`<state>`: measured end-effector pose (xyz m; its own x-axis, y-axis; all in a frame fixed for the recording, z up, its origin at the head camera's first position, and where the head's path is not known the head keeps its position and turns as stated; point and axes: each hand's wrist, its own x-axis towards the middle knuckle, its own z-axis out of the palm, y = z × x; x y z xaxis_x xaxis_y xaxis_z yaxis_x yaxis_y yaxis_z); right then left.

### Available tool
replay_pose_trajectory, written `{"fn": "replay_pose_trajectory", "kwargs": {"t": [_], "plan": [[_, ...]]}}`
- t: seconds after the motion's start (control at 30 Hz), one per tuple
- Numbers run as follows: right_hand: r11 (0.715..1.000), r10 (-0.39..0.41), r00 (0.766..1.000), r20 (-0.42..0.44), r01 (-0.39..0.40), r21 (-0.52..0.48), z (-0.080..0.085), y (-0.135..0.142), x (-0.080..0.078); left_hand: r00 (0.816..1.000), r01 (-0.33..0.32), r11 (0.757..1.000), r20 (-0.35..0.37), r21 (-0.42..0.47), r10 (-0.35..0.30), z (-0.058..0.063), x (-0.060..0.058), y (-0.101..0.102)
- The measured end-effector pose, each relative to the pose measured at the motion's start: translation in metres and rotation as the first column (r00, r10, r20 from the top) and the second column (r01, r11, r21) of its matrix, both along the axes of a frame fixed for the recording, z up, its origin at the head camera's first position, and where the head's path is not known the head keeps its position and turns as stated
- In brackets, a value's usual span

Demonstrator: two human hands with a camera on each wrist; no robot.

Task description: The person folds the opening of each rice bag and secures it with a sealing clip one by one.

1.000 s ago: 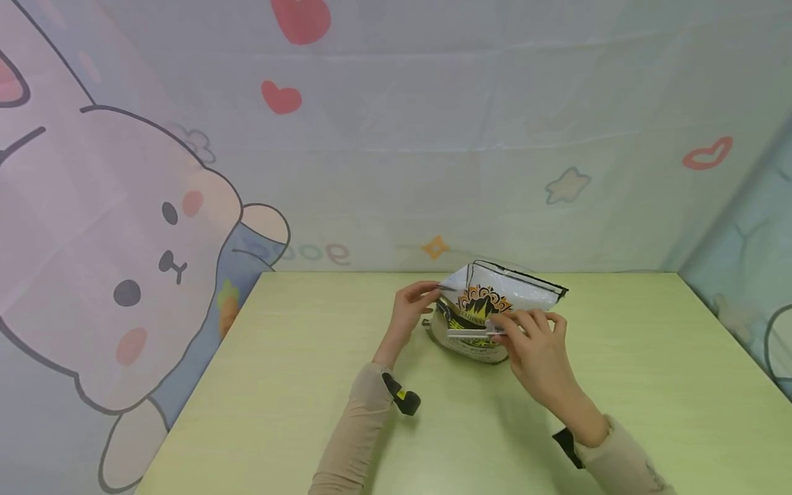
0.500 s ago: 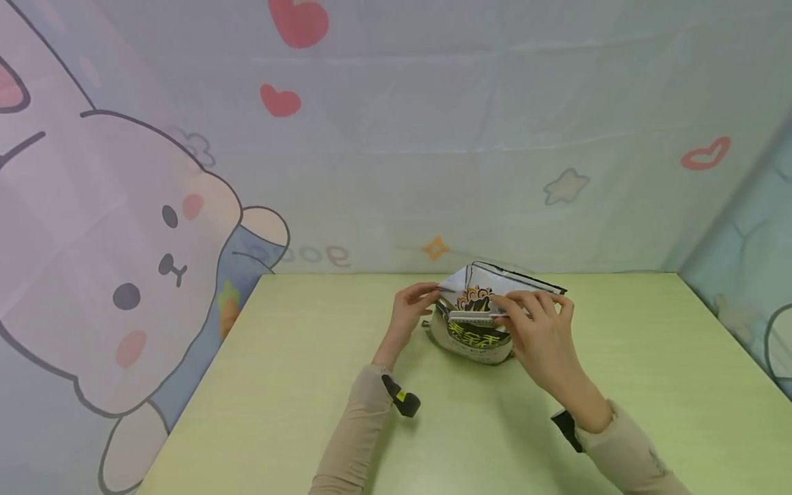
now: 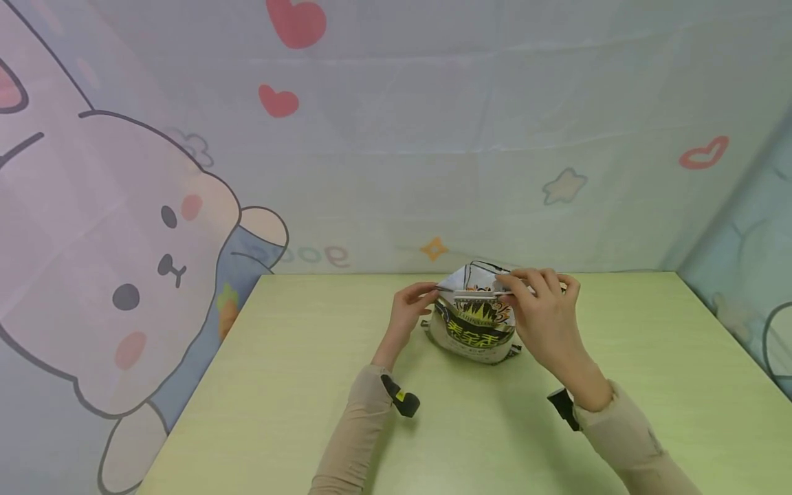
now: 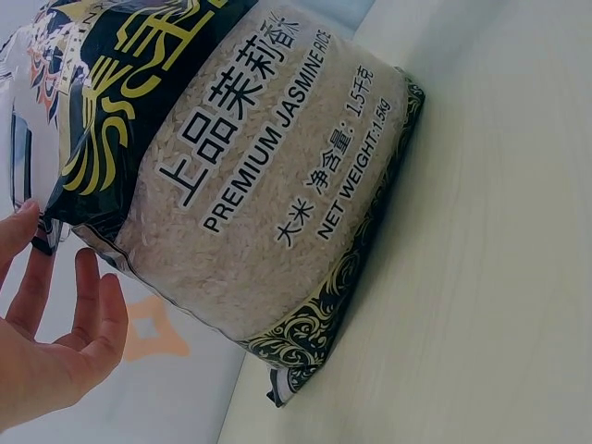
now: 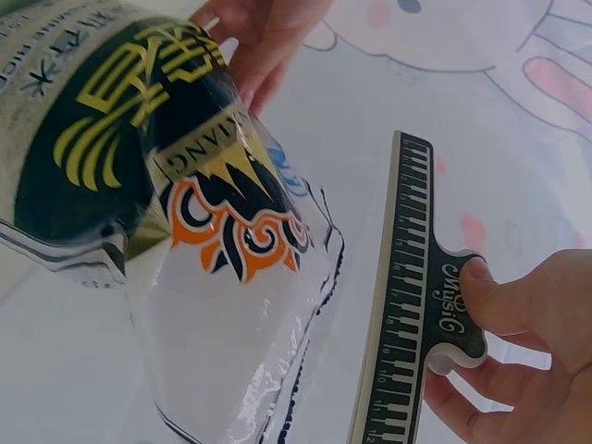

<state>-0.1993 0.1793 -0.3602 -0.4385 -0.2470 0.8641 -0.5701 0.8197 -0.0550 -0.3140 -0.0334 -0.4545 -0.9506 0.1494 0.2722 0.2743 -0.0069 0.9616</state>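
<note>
Jasmine rice bag point(image 3: 475, 330) upright on the green surface point(image 3: 297, 385), clip raised to its top
Right hand point(image 3: 544, 309) pinches the piano-key bag clip point(image 5: 407, 305), lifted from mid-bag a second ago to the flattened top; left hand point(image 3: 410, 309) pinches that top's corner. Only the right wrist view shows clip and film still apart

A clear plastic bag of rice with a black, yellow and orange printed front point(image 3: 475, 331) stands on a pale green table point(image 3: 297, 385), near its far edge. The left hand point(image 3: 411, 311) pinches the bag's upper left corner, while the right hand point(image 3: 544, 309) holds a long white clip point(image 3: 475, 293) level across the bag's flattened top. Behind hangs a pastel cloth backdrop with a cartoon bear and hearts point(image 3: 142, 227).
</note>
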Motion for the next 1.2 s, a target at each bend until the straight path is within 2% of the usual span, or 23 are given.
{"fn": "replay_pose_trajectory", "kwargs": {"t": [0.1,0.2,0.47,0.77,1.2], "plan": [[1.0,-0.013,1.0,0.008,0.013,-0.013,0.006,0.0,-0.003,0.998,0.03,0.999,-0.052,0.024,-0.029,-0.003,-0.001,-0.002],[1.0,-0.017,1.0,0.022,0.017,-0.025,0.01,0.0,-0.005,0.997,0.042,0.998,-0.069,0.036,-0.039,-0.004,-0.001,-0.003],[1.0,-0.021,1.0,0.024,0.021,-0.016,0.019,-0.003,-0.008,1.0,-0.012,1.0,0.028,-0.002,0.012,0.003,0.001,0.001],[0.999,-0.037,0.999,0.016,0.037,0.011,0.031,-0.003,-0.013,0.999,-0.029,1.0,0.033,-0.008,0.029,0.001,-0.001,0.002],[0.997,-0.067,0.995,0.073,0.064,0.048,0.041,-0.01,-0.02,0.998,-0.031,0.999,0.058,-0.007,0.032,0.001,-0.001,0.003]]}}
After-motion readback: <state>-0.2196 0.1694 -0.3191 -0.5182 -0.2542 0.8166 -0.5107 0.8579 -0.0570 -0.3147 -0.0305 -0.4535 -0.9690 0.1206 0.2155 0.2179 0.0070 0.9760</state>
